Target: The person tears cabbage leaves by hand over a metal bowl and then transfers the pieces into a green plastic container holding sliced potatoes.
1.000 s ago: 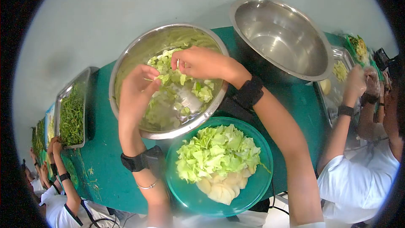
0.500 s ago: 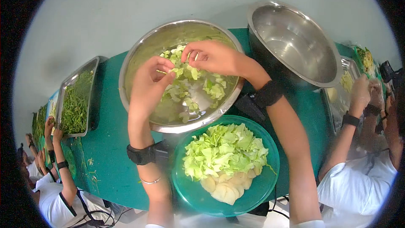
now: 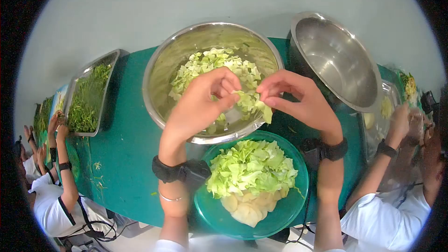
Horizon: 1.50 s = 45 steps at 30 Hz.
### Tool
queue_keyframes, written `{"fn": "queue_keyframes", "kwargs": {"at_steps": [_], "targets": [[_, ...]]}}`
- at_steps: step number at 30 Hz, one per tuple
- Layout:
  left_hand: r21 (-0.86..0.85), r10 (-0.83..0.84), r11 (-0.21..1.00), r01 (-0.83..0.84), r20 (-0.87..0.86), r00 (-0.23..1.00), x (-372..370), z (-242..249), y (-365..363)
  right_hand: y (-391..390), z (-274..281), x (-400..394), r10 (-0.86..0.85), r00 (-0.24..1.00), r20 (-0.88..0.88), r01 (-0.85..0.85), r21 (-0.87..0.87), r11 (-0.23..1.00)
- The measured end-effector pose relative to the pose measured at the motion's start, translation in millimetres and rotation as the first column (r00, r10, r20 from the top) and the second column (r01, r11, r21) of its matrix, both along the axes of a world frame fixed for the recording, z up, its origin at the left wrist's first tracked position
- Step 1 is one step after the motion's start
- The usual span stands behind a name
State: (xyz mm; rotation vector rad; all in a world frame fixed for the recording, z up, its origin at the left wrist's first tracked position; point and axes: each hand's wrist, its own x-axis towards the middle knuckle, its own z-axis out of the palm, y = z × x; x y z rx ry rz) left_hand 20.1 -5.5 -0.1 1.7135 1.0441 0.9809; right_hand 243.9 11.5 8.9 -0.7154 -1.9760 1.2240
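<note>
The leaf piece (image 3: pixel 256 104) is thin and soft, light green with a yellowish tone, of uneven outline and somewhat crumpled; it is above the near right part of the large metal bowl (image 3: pixel 148 88), between the two hands. The left hand (image 3: pixel 200 105) has thumb and forefinger brought close together on the left end of this piece, while its other fingers are bent inward; the right hand (image 3: pixel 303 102) has its thumb and forefinger closed on the other end, with the remaining fingers curled loosely.

Inside the large metal bowl lie many small leaf bits (image 3: pixel 214 60), pale green to almost white, with torn edges; they are gathered mostly at the far side and the left, and the metal shines between some of them.

Just beside this bowl, on the near side, is the green plastic bowl (image 3: pixel 295 205); it holds a heap of bigger leaves (image 3: pixel 252 165), bright yellow-green and wavy, and next to them, at the near side, pale flat slices (image 3: pixel 247 210), which overlap each other. To the right, the second metal bowl (image 3: pixel 331 56) is tilted; at the left of the green table (image 3: pixel 121 168) is a metal tray with dark green stalks (image 3: pixel 88 100).
</note>
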Motion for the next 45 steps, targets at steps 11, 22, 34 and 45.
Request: {"fn": "queue_keyframes", "kwargs": {"at_steps": [11, 22, 34, 45], "targets": [[-0.119, -0.022, 0.992, 0.037, 0.127, 0.992, 2.4, 0.1, 1.5, 27.0, -5.1, -20.1, 0.056, 0.996, 0.066, -0.059, 0.046, 0.997], [-0.127, -0.011, 0.992, 0.026, 0.119, 0.993, 1.0, 0.7, 2.5, 30.7, -14.8, -27.0, 0.005, 0.999, -0.046, 0.001, 0.129, 0.992], [-0.057, 0.028, 0.998, -0.018, 0.188, 0.982, 0.7, -1.8, 3.0, 27.9, -10.7, -31.4, -0.007, 0.998, 0.061, -0.002, 0.161, 0.987], [-0.071, 0.017, 0.997, -0.002, 0.223, 0.975, -1.3, -2.3, 3.1, 23.8, 0.8, -40.5, -0.067, 0.997, 0.042, 0.056, 0.224, 0.973]]}}
